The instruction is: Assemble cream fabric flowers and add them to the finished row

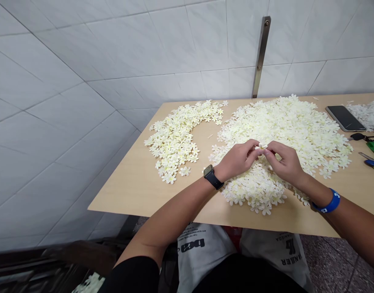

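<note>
Both hands meet over a large pile of cream-white artificial flowers [281, 122] on the wooden table. One small artificial flower [261, 146] is pinched between the fingertips of my left hand [242, 158] and my right hand [286, 162]. A black watch sits on my left wrist, a blue band on my right. Under and in front of my hands, more of the pile [256, 193] spreads toward the table's near edge. To the left lies a separate curved heap of similar flowers [177, 138], with yellowish centres.
On the right of the table [122, 187] are a phone [345, 118], a heap of small white pieces [368, 112], and green and blue-handled tools [372, 162]. A metal bar [261, 57] stands against the tiled wall behind. More flowers [89, 283] show low at the left.
</note>
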{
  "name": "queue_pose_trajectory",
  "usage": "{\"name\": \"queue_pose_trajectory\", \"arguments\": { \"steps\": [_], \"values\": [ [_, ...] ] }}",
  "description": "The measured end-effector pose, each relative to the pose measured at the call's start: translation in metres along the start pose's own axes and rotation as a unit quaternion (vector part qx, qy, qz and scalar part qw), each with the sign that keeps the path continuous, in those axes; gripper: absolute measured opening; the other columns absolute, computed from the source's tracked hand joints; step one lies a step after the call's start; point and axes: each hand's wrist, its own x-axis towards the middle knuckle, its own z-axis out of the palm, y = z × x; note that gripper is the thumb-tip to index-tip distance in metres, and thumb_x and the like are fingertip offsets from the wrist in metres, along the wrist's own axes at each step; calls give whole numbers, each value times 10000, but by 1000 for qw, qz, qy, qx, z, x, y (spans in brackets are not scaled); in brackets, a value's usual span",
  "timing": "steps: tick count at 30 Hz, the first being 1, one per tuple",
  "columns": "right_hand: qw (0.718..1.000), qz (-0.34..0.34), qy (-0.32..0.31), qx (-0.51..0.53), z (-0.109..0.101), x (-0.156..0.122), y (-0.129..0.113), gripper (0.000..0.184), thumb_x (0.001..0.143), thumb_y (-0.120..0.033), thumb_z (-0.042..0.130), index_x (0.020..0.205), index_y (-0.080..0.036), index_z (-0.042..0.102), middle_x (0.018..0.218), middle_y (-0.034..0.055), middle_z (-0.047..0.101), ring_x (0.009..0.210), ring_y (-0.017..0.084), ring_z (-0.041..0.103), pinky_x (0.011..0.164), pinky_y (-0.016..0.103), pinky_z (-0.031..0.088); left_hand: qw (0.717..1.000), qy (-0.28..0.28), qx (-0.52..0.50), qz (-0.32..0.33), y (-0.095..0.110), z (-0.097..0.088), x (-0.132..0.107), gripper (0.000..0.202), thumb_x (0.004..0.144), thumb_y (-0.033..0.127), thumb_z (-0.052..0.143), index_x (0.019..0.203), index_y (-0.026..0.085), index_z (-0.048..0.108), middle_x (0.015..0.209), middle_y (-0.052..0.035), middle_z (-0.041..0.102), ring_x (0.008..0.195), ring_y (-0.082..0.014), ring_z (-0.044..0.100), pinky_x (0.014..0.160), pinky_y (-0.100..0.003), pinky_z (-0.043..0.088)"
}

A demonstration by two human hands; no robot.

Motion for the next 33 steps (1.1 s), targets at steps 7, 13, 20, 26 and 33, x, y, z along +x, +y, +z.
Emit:
{"name": "queue_pose_trajectory", "arguments": {
  "steps": [7, 13, 20, 26, 33],
  "values": [
    [985, 111, -71, 113, 1, -2, -2, 408, 1007, -399, 484, 644, -218, 440, 592, -23, 420, 554, 134, 390, 550, 303, 322, 1000, 5, -3, 6, 0, 1, 1, 426, 1016, 406, 433, 657, 185, 372, 589, 28, 408, 578, -111, 373, 592, -279, 282],
    [971, 138, -71, 184, 5, -2, -5, 527, 966, -602, 536, 625, -218, 417, 580, -34, 378, 550, 125, 347, 535, 295, 278, 995, 20, -102, -6, 1, 11, -1, 504, 1004, 508, 445, 637, 188, 316, 592, 36, 321, 583, -106, 311, 591, -281, 259],
    [955, 158, -67, 242, 8, -5, -4, 547, 941, -640, 563, 623, -214, 438, 601, -35, 367, 572, 125, 330, 555, 297, 276, 994, 46, -102, -8, 2, 17, -1, 511, 1006, 533, 454, 645, 183, 362, 596, 33, 366, 586, -105, 344, 593, -278, 269],
    [942, 180, -65, 277, 10, -5, -3, 545, 924, -632, 597, 610, -214, 443, 602, -30, 375, 572, 127, 330, 543, 292, 273, 993, 56, -106, -3, -1, 19, 1, 466, 1011, 456, 453, 645, 181, 366, 599, 31, 379, 585, -104, 357, 597, -275, 276],
    [916, 222, -47, 330, 11, -5, -1, 538, 893, -577, 666, 583, -217, 415, 594, -43, 326, 561, 116, 290, 534, 287, 252, 993, 35, -114, -3, -2, 21, 0, 424, 1011, 410, 438, 657, 180, 399, 602, 30, 406, 589, -107, 380, 613, -273, 299]
  ]
}}
